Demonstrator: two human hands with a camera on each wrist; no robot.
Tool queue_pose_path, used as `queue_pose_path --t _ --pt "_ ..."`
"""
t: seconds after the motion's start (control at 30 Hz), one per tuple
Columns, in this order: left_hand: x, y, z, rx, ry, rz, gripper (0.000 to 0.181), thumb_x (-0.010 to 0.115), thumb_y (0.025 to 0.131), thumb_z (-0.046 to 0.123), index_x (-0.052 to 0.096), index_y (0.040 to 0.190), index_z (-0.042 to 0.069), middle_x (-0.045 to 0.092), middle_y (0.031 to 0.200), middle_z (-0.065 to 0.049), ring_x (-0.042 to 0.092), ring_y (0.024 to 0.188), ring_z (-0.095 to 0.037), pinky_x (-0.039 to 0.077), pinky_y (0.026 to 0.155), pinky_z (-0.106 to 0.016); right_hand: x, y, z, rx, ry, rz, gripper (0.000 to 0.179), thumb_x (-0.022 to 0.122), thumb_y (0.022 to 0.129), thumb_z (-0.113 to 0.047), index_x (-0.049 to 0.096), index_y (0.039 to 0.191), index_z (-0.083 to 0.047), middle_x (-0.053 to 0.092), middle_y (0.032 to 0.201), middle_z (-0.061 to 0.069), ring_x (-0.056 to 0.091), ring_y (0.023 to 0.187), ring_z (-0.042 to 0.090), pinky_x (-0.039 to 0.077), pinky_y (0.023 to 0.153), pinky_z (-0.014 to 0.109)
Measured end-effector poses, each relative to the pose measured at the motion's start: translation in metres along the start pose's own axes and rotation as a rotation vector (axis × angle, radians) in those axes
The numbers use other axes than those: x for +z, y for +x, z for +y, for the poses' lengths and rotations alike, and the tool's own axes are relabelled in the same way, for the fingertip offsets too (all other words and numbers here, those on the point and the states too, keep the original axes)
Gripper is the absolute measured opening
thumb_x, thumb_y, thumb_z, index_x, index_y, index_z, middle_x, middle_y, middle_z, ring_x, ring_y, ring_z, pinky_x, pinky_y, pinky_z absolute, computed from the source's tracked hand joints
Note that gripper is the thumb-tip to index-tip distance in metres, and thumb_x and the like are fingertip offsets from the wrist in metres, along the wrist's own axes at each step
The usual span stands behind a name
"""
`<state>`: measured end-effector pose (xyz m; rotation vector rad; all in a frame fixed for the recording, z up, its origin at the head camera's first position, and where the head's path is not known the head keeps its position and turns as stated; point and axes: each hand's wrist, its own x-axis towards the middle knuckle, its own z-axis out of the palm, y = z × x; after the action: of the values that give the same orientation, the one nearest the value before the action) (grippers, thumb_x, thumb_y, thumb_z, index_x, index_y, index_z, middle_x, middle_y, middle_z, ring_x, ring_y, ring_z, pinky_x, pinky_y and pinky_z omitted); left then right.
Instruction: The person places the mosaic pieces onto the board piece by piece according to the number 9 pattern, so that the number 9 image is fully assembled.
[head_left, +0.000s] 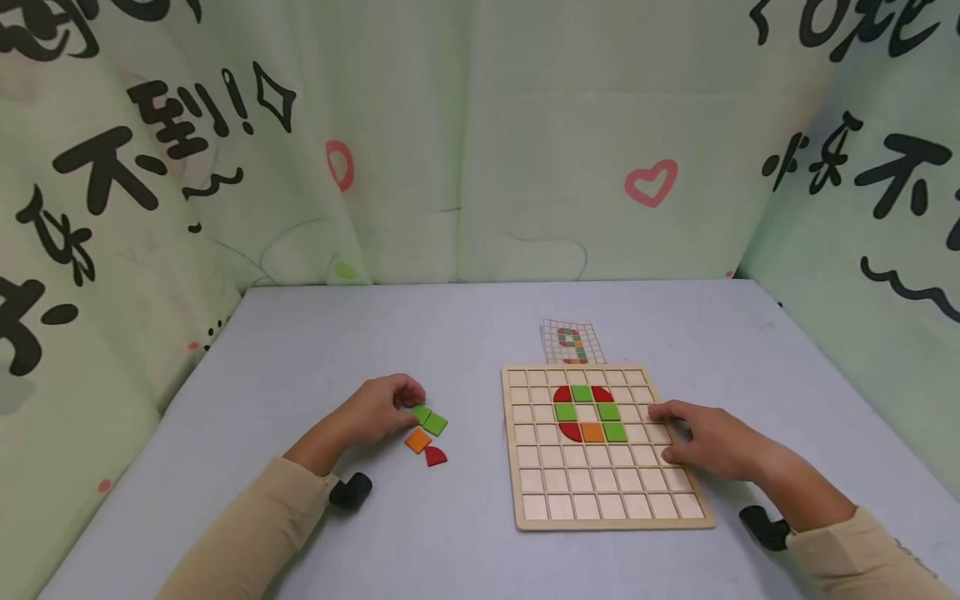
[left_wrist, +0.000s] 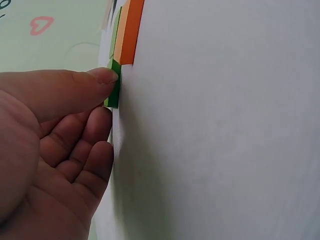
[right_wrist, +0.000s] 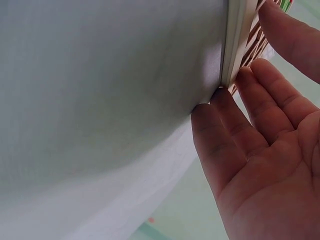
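Observation:
My left hand (head_left: pixel 382 407) pinches a green square tile (left_wrist: pixel 114 90) by its edge, thumb in front. Right by it on the table lie another green square (head_left: pixel 435 424), an orange square (head_left: pixel 417 441) and a red quarter-round tile (head_left: pixel 436 456). Over at the right, a wooden grid board (head_left: pixel 615 505) lies flat. Its upper middle holds red quarter-rounds, green squares and one orange square, set in a ring around a bare cell. Against the board's right edge rests my right hand (head_left: pixel 712 442), its fingers fairly straight and the thumb over the grid.
Behind the board lies a printed pattern card (head_left: pixel 572 337), its lower edge partly hidden by the frame. A white table (head_left: pixel 360 333) carries everything. Curtains (head_left: pixel 540 150) with black lettering hang around its back and sides. Dark wrist devices sit under both wrists.

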<state>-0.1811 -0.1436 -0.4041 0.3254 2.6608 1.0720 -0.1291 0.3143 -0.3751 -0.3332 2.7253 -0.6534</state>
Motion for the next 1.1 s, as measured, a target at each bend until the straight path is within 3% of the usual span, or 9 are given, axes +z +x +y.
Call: queue_pose_path --t 0.4,0.77,1.1 --pt "0.001 0.0014 -0.0005 -0.014 0.007 -0.018 0.025 0.079 0.084 0.005 0.064 0.103 0.008 0.063 0.096 0.0 0.058 0.094 -0.018 0.052 0.088 -0.034 -0.0001 0.001 -0.0005 0.024 0.006 -0.014 0.062 0.077 0.087 -0.025 0.053 0.138 -0.001 0.045 0.142 0.033 0.039 0.131 0.054 0.036 0.099 0.065" --pt "0.0007 0.0029 0.0006 -0.009 0.0 -0.027 0.027 0.075 0.086 0.0 0.064 0.108 0.009 0.062 0.1 0.0 0.057 0.098 -0.02 0.051 0.09 -0.036 -0.0001 0.0006 -0.0003 0.016 -0.002 -0.005 0.061 0.077 0.086 -0.024 0.054 0.138 -0.001 0.046 0.142 0.032 0.039 0.131 0.053 0.037 0.099 0.065" --pt "-0.0022 0.0036 0.0043 -0.007 0.08 -0.044 0.024 0.072 0.086 0.0 0.063 0.107 0.009 0.062 0.099 0.0 0.056 0.098 -0.02 0.051 0.089 -0.035 0.0016 0.0021 0.0005 0.017 -0.001 0.004 0.06 0.077 0.086 -0.023 0.054 0.137 0.0 0.046 0.142 0.033 0.039 0.131 0.053 0.036 0.1 0.065"
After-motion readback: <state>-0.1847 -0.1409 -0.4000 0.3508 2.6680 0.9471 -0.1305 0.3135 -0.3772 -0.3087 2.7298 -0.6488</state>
